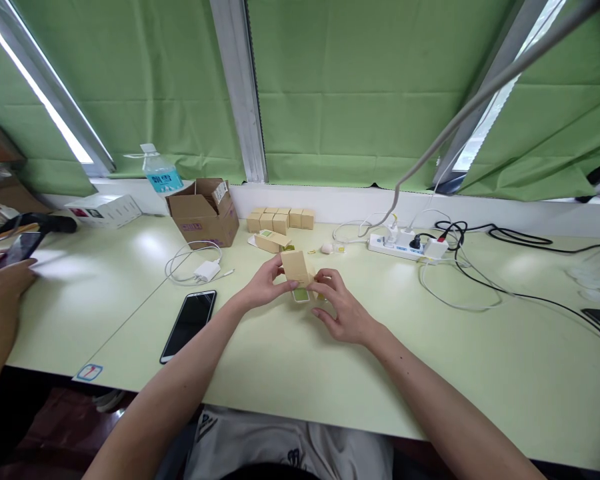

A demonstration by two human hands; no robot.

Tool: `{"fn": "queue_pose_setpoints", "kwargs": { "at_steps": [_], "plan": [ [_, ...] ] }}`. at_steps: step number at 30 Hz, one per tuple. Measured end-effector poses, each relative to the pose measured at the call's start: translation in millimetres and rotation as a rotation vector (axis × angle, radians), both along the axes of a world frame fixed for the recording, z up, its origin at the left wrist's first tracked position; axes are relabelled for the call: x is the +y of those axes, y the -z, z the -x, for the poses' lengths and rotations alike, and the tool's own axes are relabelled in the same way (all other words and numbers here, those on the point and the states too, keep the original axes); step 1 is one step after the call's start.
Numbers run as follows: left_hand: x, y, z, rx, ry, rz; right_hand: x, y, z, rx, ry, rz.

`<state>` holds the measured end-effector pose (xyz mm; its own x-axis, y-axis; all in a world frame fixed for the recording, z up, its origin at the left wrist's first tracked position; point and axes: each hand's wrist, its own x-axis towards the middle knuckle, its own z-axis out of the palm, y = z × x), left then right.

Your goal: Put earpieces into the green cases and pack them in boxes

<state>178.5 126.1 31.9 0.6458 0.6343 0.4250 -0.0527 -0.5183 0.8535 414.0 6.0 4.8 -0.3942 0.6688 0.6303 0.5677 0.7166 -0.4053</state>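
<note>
A small tan cardboard box is held up just above the table, between my two hands. My left hand is closed on its left side, the thumb across the lower front. On the other side, the fingers of my right hand are bent against the box's right edge, with the thumb lower and apart from it. A green piece with a white rim shows below the box. Behind it lies an opened tan carton. A small whitish rounded object rests to the right of that.
Several small tan boxes stand by the wall, beside a brown carton. A black-screened phone and a white charger lie left. A power strip with cables sits right. Another person's hand holds a phone at far left.
</note>
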Motion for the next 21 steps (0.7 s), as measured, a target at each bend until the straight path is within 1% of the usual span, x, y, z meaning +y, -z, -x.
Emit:
{"fn": "queue_pose_setpoints", "kwargs": {
  "at_steps": [2, 5, 7, 9, 12, 13, 15, 18, 21],
  "plan": [
    [3.0, -3.5, 5.6, 0.003, -0.007, -0.055, 2.8, 0.9, -3.2, 0.019, 0.082, -0.027],
    [7.7, -10.3, 15.3, 0.088, -0.061, -0.154, 10.1, 4.2, -10.4, 0.079, 0.296, -0.042],
    [8.8, -14.5, 20.1, 0.195, -0.07, -0.194, 14.9, 7.8, -14.7, 0.079, 0.411, 0.038],
    [7.4, -17.5, 22.1, 0.296, -0.031, -0.21, 18.5, 12.0, -17.2, 0.037, 0.47, 0.173],
    [2.2, -20.1, 20.7, 0.383, 0.055, -0.204, 22.2, 18.2, -18.3, -0.007, 0.497, 0.337],
    [0.1, -20.7, 19.6, 0.388, 0.084, -0.196, 23.4, 19.7, -18.6, -0.003, 0.502, 0.357],
    [-4.0, -22.0, 17.2, 0.385, 0.14, -0.188, 25.9, 20.5, -19.3, 0.046, 0.511, 0.347],
    [-9.1, -23.8, 13.2, 0.381, 0.171, -0.207, 28.6, 14.1, -19.4, 0.255, 0.494, 0.275],
    [-13.1, -23.1, 8.4, 0.364, 0.165, -0.243, 26.5, 1.0, -12.9, 0.52, 0.405, 0.242]
  ]
}}
